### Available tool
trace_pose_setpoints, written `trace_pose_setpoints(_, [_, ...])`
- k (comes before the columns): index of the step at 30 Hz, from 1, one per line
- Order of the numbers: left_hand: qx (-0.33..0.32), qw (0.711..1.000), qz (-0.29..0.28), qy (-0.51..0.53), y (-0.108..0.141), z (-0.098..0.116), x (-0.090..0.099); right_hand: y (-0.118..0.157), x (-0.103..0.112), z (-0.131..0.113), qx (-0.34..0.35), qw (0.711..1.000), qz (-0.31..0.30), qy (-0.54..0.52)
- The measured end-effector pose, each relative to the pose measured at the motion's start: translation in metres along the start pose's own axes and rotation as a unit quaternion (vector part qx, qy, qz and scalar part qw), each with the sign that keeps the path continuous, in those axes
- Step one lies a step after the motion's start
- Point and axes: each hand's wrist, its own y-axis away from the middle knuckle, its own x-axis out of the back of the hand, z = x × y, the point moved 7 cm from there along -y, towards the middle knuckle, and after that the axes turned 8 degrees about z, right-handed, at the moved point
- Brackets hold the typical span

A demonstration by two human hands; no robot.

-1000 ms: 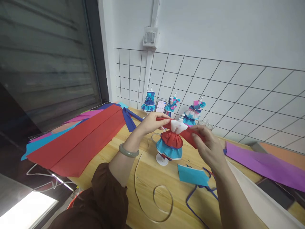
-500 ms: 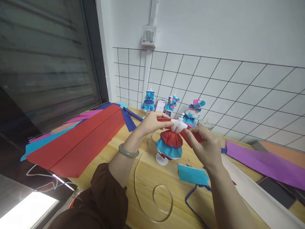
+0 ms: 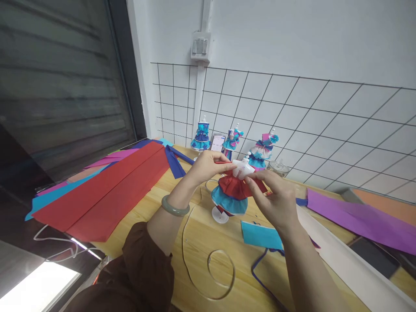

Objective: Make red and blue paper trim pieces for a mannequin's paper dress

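A small white mannequin (image 3: 243,168) stands on a round white base (image 3: 220,215). It wears a red gathered skirt (image 3: 232,187) above a light-blue ruffle (image 3: 229,202); its chest is bare. My left hand (image 3: 211,167) pinches a red strip at the mannequin's left side as seen, thumb and fingers together. On the opposite side my right hand (image 3: 276,193) has its thumb and fingertips closed on the same red material (image 3: 261,184), close against the torso. How the strip runs behind the torso is hidden.
Behind stand dressed mannequins (image 3: 200,138) and a phone (image 3: 217,142). Red cloth (image 3: 107,190) lies over coloured sheets at left. A light-blue piece (image 3: 261,235), a thin cord (image 3: 234,277) and a purple sheet (image 3: 357,219) lie on the wooden table (image 3: 201,247).
My right hand has drawn slightly inward toward the torso, and less of the red strip shows beyond its fingers. My left hand keeps its pinch. The whole view has shifted slightly.
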Motion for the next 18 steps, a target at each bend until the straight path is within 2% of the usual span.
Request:
trace_pose_setpoints(11, [-0.035,0.999,0.003,-0.030,0.0018,0.0069,-0.0021,0.0005,0.0004,-0.0039,0.020,1.000,0.001,0.007])
trace_pose_setpoints(18, [-0.031,0.999,0.001,-0.014,0.0041,0.0085,-0.0068,0.0008,0.0018,-0.0055,0.048,0.998,0.031,0.023])
